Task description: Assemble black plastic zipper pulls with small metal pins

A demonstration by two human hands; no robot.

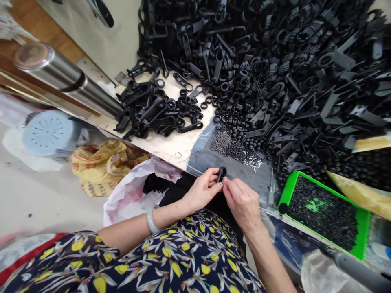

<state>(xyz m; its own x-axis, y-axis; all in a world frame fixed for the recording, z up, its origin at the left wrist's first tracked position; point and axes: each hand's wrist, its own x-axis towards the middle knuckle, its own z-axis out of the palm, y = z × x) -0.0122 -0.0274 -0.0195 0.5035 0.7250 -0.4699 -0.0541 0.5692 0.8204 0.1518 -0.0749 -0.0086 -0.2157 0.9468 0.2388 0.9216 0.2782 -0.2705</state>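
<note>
My left hand (203,188) and my right hand (241,200) meet at the near edge of the table, fingers pinched together. Between them sticks up a small black plastic piece (220,174) with a rounded end. The left thumb and fingers wrap its lower part; the right fingertips press against it from the right. A pale bangle (150,220) sits on my left wrist. Just beyond the hands lies a little heap of tiny dark metal bits (227,145).
A huge pile of black plastic straps and rings (293,77) covers the table's back and right. A smaller heap (155,110) lies left. A green tray (363,221) of tiny black parts sits right. A metal cylinder (65,77) lies left; bags (104,165) on the floor.
</note>
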